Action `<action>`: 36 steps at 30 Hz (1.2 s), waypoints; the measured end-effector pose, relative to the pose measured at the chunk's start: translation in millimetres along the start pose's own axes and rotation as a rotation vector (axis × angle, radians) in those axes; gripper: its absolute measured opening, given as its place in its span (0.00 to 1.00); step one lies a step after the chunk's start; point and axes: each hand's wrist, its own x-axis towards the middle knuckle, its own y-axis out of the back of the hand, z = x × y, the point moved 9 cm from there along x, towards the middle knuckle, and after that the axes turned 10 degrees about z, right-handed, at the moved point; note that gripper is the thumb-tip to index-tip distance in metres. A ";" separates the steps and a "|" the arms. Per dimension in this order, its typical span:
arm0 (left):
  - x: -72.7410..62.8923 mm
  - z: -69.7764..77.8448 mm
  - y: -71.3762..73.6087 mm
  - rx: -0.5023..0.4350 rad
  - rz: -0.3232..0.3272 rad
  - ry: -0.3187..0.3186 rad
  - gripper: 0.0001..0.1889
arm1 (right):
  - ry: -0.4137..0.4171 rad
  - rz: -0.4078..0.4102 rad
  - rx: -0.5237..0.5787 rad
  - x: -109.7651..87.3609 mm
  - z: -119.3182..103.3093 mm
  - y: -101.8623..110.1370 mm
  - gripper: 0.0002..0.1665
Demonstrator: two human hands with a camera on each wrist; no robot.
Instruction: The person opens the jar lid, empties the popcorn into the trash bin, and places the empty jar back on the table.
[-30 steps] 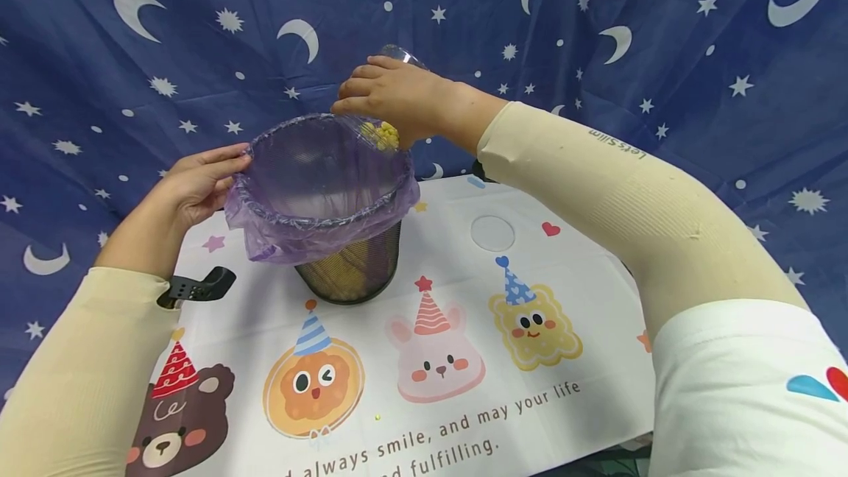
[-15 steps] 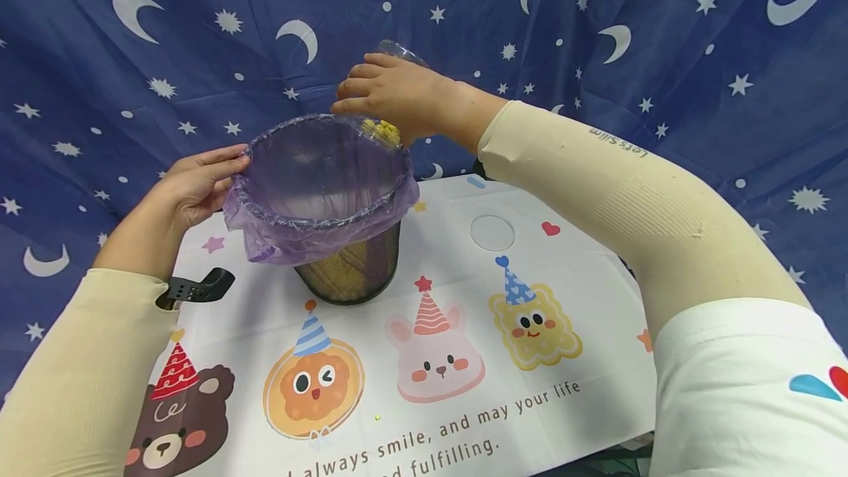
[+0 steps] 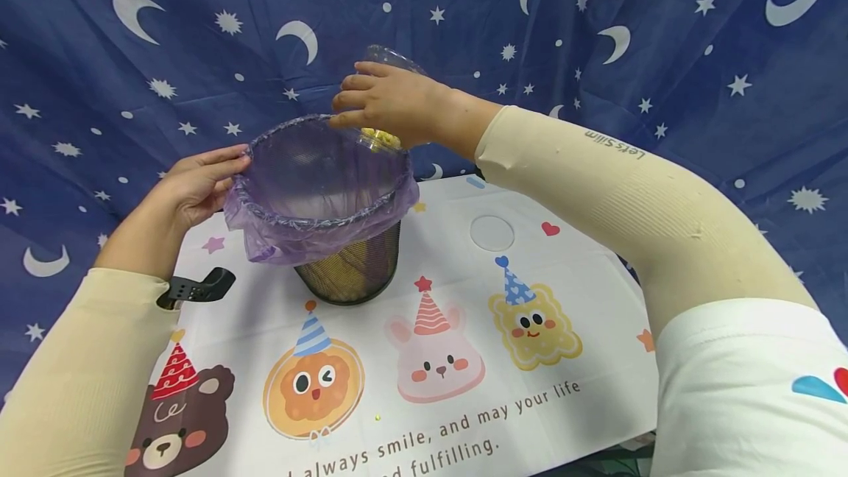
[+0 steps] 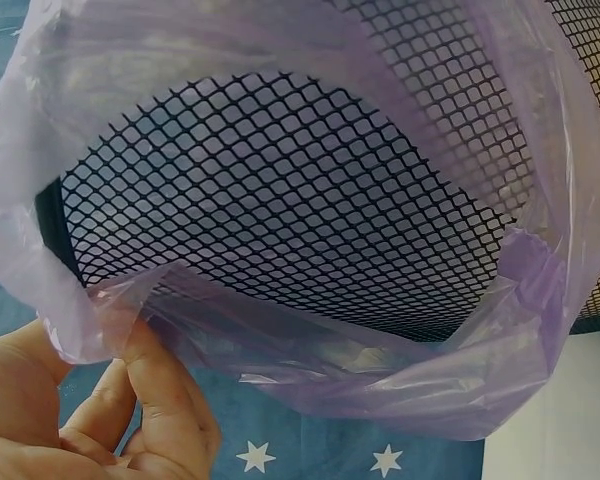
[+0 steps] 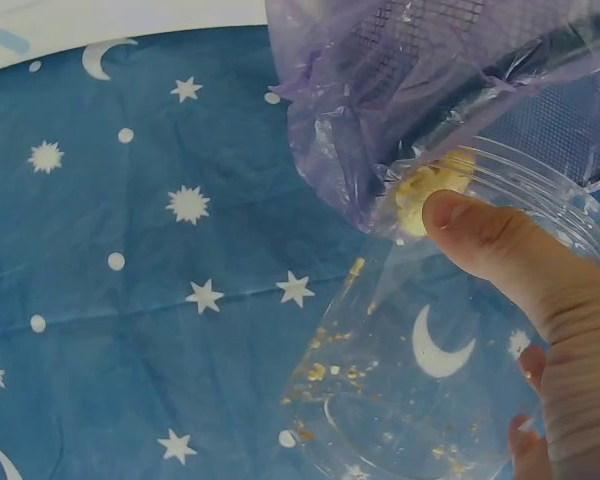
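Observation:
A black mesh waste bin (image 3: 351,271) stands on the table, lined with a purple plastic bag (image 3: 298,241) folded out over its rim. My left hand (image 3: 202,179) pinches the bag-covered rim on the left side; the left wrist view shows thumb and fingers at the film. With my right hand (image 3: 391,101) I grip a clear plastic jar (image 5: 380,370), tipped with its mouth at the bin's right far rim. Yellow puffed pieces (image 5: 415,195) gather at the jar's mouth, and crumbs stick to its wall. The hand partly hides the jar in the head view.
A clear round lid (image 3: 492,233) lies on the white printed tablecloth (image 3: 450,241) right of the bin. One tiny yellow crumb (image 3: 377,417) lies near the front. A blue curtain (image 3: 199,35) with moons and stars hangs behind the table.
My right hand has dipped slightly and the jar's raised end has shifted left. Fewer yellow pieces show at its mouth. The left hand and bin stay put.

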 end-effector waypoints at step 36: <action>3.3 -4.0 -2.9 -0.068 -0.009 0.053 0.09 | -0.345 0.202 0.436 -34.1 38.0 -7.1 0.63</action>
